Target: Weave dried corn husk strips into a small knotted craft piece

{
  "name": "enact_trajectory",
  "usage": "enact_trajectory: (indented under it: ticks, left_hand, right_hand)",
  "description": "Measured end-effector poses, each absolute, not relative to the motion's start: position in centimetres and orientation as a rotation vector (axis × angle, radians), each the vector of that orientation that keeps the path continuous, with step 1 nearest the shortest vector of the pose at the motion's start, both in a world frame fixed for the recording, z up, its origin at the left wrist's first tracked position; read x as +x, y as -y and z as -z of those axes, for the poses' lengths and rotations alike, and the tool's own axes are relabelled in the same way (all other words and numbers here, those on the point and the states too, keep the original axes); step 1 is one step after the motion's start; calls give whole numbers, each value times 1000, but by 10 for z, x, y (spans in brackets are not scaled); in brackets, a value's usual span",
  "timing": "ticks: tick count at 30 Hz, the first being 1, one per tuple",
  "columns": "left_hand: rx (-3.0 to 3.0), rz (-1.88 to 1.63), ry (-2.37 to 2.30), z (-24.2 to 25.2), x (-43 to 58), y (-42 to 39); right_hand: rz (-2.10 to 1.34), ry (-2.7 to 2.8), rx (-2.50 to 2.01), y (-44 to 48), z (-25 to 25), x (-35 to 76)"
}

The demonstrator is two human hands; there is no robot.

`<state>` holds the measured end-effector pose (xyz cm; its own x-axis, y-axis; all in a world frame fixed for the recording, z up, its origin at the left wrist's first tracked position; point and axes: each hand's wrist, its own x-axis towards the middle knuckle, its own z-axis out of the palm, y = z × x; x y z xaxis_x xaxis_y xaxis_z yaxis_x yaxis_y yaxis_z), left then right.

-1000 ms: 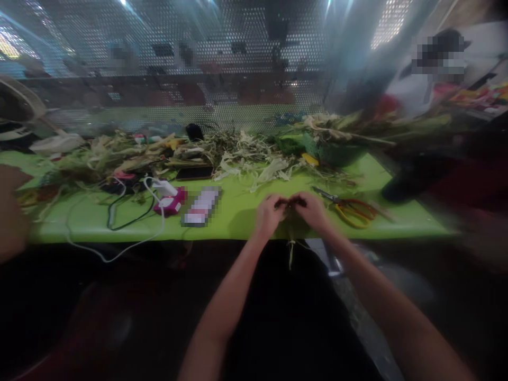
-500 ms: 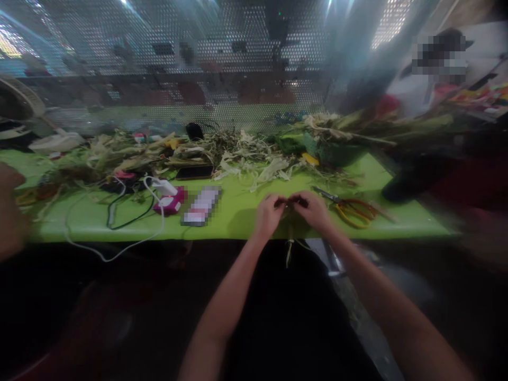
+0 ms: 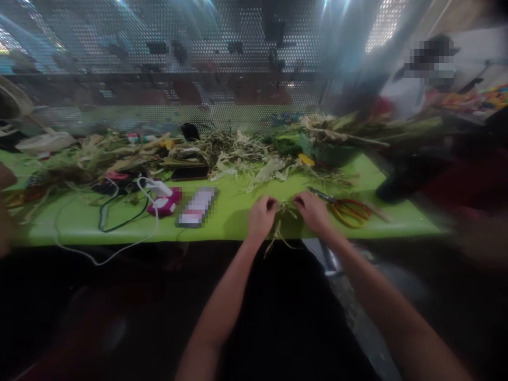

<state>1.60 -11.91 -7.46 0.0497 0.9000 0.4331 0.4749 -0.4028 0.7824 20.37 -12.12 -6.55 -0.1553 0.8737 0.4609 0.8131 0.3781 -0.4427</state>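
My left hand [image 3: 260,216] and my right hand [image 3: 313,210] rest at the near edge of a bright green table [image 3: 230,214], a little apart. Both are closed on a small bundle of dried leaf strips [image 3: 282,218] stretched between them. Thin ends of the strips hang down over the table edge. The fingers are slightly blurred.
Orange-handled scissors [image 3: 349,210] lie just right of my right hand. A flat phone-like object [image 3: 196,206], a pink power bank [image 3: 163,204] and cables [image 3: 119,211] lie to the left. Dried leaves [image 3: 222,151] pile along the table's far side. A person sits at the far right.
My hands have drawn apart from each other, pulling the leaf strips out between them. The view has shifted slightly right.
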Motion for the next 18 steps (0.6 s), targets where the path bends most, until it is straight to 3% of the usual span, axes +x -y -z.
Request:
enact_trajectory:
  ticks: [7, 18]
  left_hand:
    - [1711, -1349, -1197, 70, 17, 116]
    - [1588, -1457, -1262, 77, 13, 118]
  right_hand:
    - [-369, 1860, -1323, 115, 66, 206]
    - [-209, 1929, -1309, 122, 65, 198]
